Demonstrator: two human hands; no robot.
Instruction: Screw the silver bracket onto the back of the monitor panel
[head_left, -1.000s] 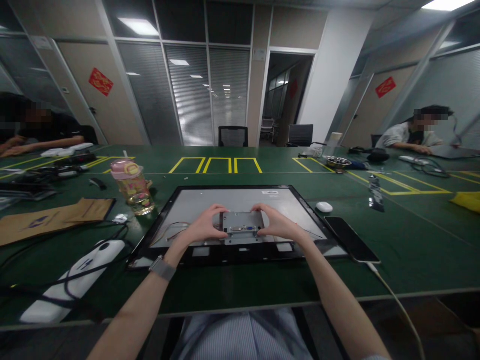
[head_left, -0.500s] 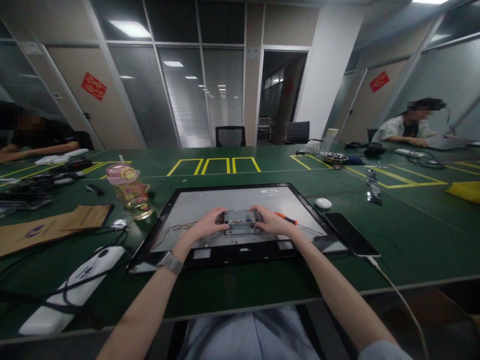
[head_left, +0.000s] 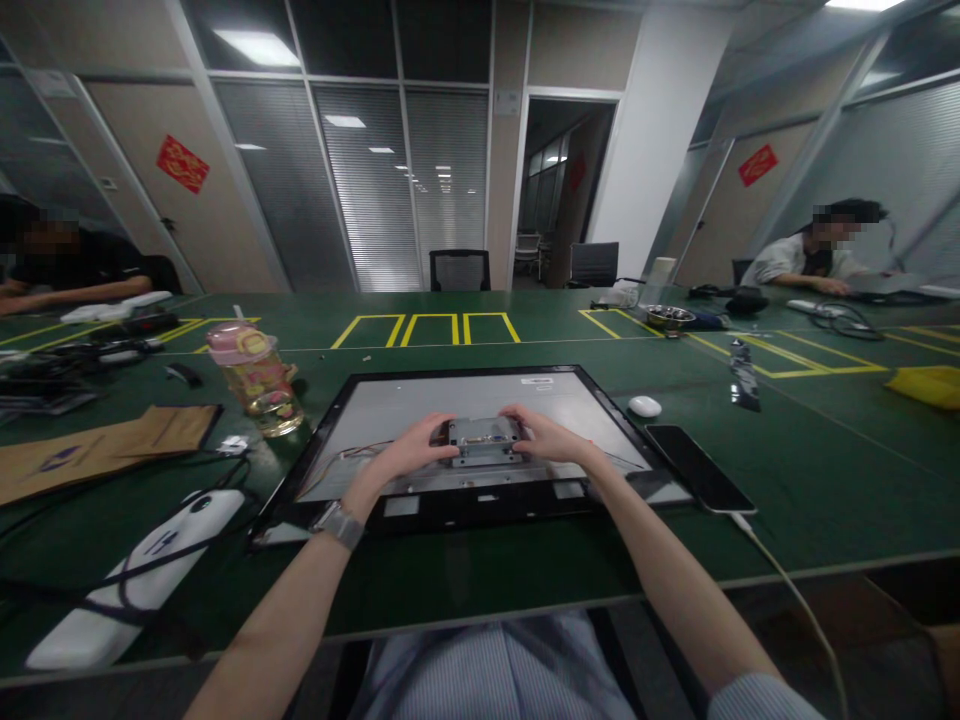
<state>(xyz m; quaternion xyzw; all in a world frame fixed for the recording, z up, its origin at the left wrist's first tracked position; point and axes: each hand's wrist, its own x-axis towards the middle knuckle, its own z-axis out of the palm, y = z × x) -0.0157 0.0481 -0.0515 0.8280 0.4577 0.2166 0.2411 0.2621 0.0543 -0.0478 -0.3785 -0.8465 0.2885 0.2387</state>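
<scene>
A flat display panel [head_left: 390, 402] with a black frame lies face down before me, its silver-grey back upward. Over its near middle I hold a small grey metal housing [head_left: 484, 452] with connector ports along the side toward me, one of them blue. My left hand [head_left: 415, 446] grips the housing's left end between thumb and fingers. On the opposite end, my right hand [head_left: 553, 438] grips it the same way. Thin wires [head_left: 334, 462] run across the panel left of the housing. Whether the housing touches the panel, I cannot tell.
A pink-lidded bottle [head_left: 259, 375], a paper bag [head_left: 112, 450] and a white power strip [head_left: 146, 580] with black cables lie left. To the right are a charging phone [head_left: 699, 468], a white earbud case [head_left: 645, 406] and a metal bowl [head_left: 670, 317]. Two people sit at the far sides.
The housing has tipped slightly, showing more of its top. An orange-and-black handle beside my right hand has gone out of sight. Both hands keep their grip.
</scene>
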